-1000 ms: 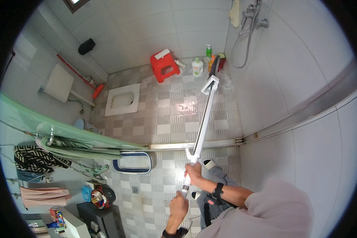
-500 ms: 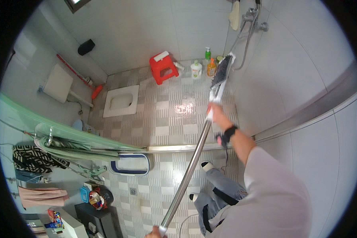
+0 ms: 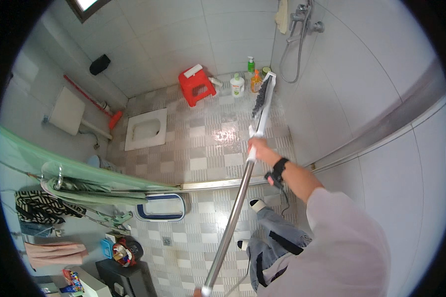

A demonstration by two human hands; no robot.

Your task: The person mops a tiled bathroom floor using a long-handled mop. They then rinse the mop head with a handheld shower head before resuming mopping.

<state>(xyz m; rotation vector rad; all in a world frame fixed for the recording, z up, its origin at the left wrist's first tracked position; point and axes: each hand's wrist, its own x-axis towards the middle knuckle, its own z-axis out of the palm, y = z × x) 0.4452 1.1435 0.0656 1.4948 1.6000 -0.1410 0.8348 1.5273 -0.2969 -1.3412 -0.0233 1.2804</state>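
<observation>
You are standing over a tiled bathroom floor (image 3: 208, 148), which is filling the middle of the view, with white wall tiles (image 3: 332, 99) rising toward one and two o'clock. A long mop (image 3: 243, 183) is running from six o'clock up toward one o'clock, its metal pole crossing the floor threshold strip (image 3: 208, 184). The mop head (image 3: 262, 96) is pressing flat against the wall at about one o'clock, just beside the bottles (image 3: 245, 81) standing in the corner. A squat toilet (image 3: 146, 129) is lying at about ten o'clock from the centre, and a red stool (image 3: 197, 85) is standing near twelve o'clock. A shower hose (image 3: 297, 44) is hanging on the wall above the mop head.

Your right hand (image 3: 259, 148) is wrapping closed around the pole's white upper part, arm stretched forward. Your left hand (image 3: 199, 292) is sitting at the bottom edge by the pole's end, mostly cut off, so I cannot tell how it is gripping.
</observation>
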